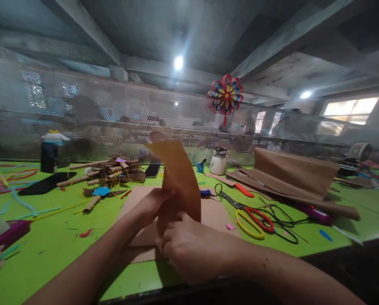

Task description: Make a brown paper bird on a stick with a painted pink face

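A curved piece of brown paper [183,178] stands up in front of me, its top bending to the left. My left hand [153,205] grips its left side, thumb laid along the paper. Lower down, my right hand [186,241] is closed on the bottom part, fingers curled round it. Beneath both hands a lighter brown sheet [216,216] lies flat on the green table [59,262]. A tool with a blue handle [205,193] rests just behind the held paper, partly hidden by it.
To the right lie scissors [254,222] with red and yellow handles, a black cord and a large folded brown paper [291,173]. Paper rolls with yellow string [113,173] are heaped at left. A white jar [219,163] and a phone [153,170] stand and lie farther back.
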